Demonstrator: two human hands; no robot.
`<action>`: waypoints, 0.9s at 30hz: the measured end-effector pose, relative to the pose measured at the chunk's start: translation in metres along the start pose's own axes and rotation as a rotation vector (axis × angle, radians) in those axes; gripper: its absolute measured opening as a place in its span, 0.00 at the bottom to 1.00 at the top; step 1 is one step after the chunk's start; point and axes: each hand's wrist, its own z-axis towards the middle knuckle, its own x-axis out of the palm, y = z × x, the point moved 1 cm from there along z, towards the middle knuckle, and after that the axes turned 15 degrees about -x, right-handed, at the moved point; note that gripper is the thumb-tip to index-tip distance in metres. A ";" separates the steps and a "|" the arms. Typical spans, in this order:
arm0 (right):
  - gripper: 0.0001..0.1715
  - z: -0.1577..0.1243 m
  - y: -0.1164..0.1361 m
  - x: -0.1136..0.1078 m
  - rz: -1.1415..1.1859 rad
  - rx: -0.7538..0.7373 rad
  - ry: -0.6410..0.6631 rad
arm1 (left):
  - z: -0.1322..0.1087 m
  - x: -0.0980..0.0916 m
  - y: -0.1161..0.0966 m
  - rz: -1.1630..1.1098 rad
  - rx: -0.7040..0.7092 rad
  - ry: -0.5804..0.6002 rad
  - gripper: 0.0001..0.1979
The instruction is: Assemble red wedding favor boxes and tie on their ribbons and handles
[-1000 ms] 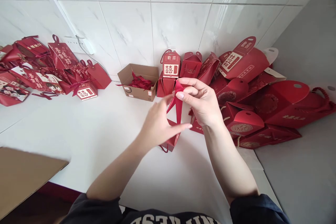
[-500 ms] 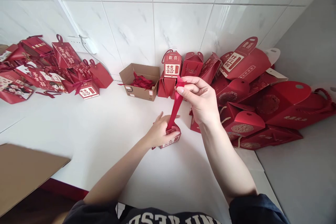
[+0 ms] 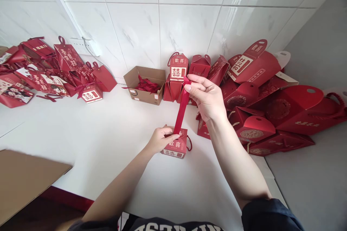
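**Head view: ribbon raised above the small gift box**

The small gift box [image 3: 175, 145] rests on the white table [image 3: 108, 126] and serves as the reference for all positions. The left hand [image 3: 158, 140] is applied to its upper left part: fingers and thumb grip the box there, the thumb lying across the top. This hold appears to steady the box against an upward pull.

The right hand [image 3: 209, 101] is above and to the right of the small gift box. Its thumb and index finger pinch the upper end of the red ribbon [image 3: 181, 113]. The ribbon runs straight down to the box top, which suggests light tension. Its lower attachment cannot be made out beside the left thumb.

The cord loop [image 3: 190, 143] hangs off the right side of the small gift box, clear of both hands. Beyond the box, to its left, a cardboard box [image 3: 143, 96] contains loose ribbons [image 3: 148, 85], presumably placed there for easy reach. Larger red cartons [image 3: 271, 106] are stacked to the right of the small gift box, apart from it.
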 end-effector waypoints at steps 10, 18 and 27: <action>0.23 0.002 0.003 0.000 0.003 -0.046 0.037 | 0.007 -0.002 0.001 0.105 0.087 -0.068 0.19; 0.19 -0.004 0.018 0.002 -0.074 -0.138 0.058 | 0.006 -0.011 -0.002 0.058 0.014 0.136 0.13; 0.19 -0.010 0.017 -0.002 -0.116 -0.128 0.051 | 0.013 -0.010 0.001 0.129 0.044 -0.002 0.10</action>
